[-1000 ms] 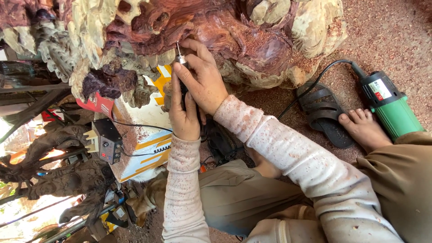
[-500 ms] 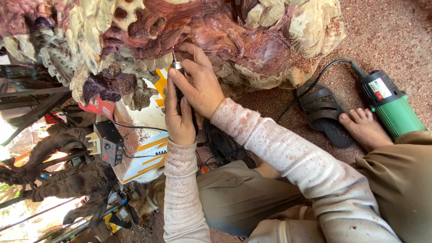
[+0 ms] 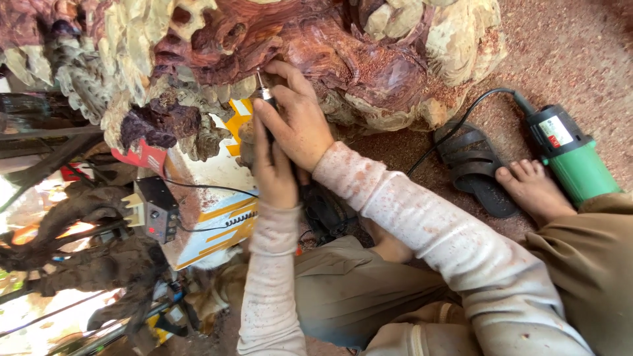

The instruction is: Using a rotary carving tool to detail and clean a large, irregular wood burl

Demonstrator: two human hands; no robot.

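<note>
A big reddish and pale carved wood root sculpture [image 3: 316,39] fills the top of the view. Both hands hold a slim rotary carving tool [image 3: 264,92] whose bit touches the red wood. My right hand [image 3: 300,122] grips it near the tip like a pen. Below it, my left hand [image 3: 273,171] wraps around the tool's dark body. Both forearms wear dusty pale sleeves.
A green power tool [image 3: 570,155] with a black cable lies on the sawdust-covered ground at right, beside a bare foot [image 3: 531,191] and a black sandal [image 3: 471,168]. A small dark control box [image 3: 155,207] with wires sits on a white and yellow box [image 3: 211,191] at left. Dark gnarled wood [image 3: 79,244] lies lower left.
The hands and tool have stayed on the same spot of the carving; the view has shifted slightly, nothing else moved.
</note>
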